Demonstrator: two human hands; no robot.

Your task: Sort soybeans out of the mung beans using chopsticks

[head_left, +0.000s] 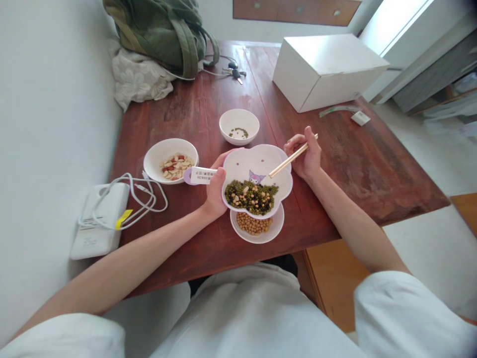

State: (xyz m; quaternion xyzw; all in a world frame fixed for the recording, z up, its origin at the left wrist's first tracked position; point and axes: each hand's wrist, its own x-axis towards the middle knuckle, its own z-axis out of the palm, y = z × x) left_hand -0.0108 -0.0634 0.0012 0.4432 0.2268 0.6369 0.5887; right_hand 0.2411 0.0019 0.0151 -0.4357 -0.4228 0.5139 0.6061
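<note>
Carefully: my left hand [217,191] grips the tilted dish [242,164]; tipping further could spill beans [251,197] below it.

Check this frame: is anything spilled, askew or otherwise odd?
No spill shows. The cloud-shaped dish seems tipped, though: its mixed beans bunch toward the near rim, partly over the soybean bowl.

Bare wood lies right of the hands [216,191], below the white box [328,74].

Likely a home: backpack [160,35] and keys [235,73] on wooden table [194,109].
</note>
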